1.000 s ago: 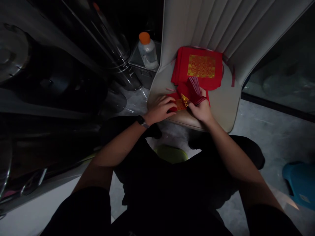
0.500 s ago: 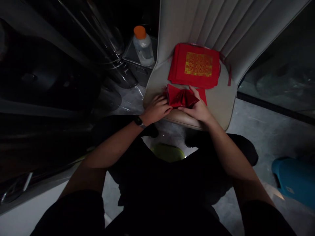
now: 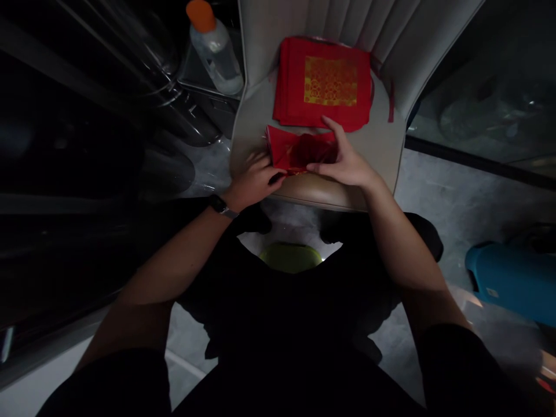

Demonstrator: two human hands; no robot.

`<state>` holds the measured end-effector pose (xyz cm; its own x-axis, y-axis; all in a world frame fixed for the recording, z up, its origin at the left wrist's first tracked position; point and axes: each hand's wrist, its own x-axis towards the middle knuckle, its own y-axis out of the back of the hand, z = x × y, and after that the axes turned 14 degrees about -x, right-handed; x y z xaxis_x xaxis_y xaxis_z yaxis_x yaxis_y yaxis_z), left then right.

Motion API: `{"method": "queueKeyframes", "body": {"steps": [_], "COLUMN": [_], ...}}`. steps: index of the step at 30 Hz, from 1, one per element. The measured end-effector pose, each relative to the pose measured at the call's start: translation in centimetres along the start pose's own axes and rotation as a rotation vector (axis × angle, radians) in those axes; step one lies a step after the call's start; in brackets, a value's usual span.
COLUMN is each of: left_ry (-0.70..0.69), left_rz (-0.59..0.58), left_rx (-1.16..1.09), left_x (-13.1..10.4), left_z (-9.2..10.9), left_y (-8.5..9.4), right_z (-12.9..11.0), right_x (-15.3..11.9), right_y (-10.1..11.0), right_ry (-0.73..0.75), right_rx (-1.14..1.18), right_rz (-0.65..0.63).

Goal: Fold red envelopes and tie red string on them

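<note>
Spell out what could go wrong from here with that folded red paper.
The folded red paper might slip off the chair seat, since it is close to the front edge. The right hand has its thumb and forefinger spread wide, so its end of the paper could spring loose. That forefinger also reaches up by the red stack and might nudge it.

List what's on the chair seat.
On the seat: a red stack with a gold panel, a thin red strip to its right and, nearer, a creased red piece between the left hand and right hand. The seat beneath stack and piece is covered.
</note>
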<state>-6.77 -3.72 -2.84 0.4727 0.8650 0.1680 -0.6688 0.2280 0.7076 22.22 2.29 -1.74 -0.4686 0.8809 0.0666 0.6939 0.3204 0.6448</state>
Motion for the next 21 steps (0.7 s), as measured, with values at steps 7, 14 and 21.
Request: {"method": "queueKeyframes", "body": {"steps": [7,14,21], "left_ry": [0.082,0.114,0.227], "left_rz": [0.028,0.148,0.212], "left_rx": [-0.121,-0.209,-0.227], "left_x": [0.6,2.1,3.6], "left_z": [0.9,2.0,3.3], "left_y": [1.0,0.5,-0.4], "right_z": [0.6,0.0,0.0], "right_x": [1.5,2.5,3.0], "right_y": [0.7,-0.5,-0.4], "right_ry": [-0.028,0.076,0.108], "right_rx": [0.061,-0.063,-0.202], "right_rz": [-0.094,-0.094,-0.048]}}
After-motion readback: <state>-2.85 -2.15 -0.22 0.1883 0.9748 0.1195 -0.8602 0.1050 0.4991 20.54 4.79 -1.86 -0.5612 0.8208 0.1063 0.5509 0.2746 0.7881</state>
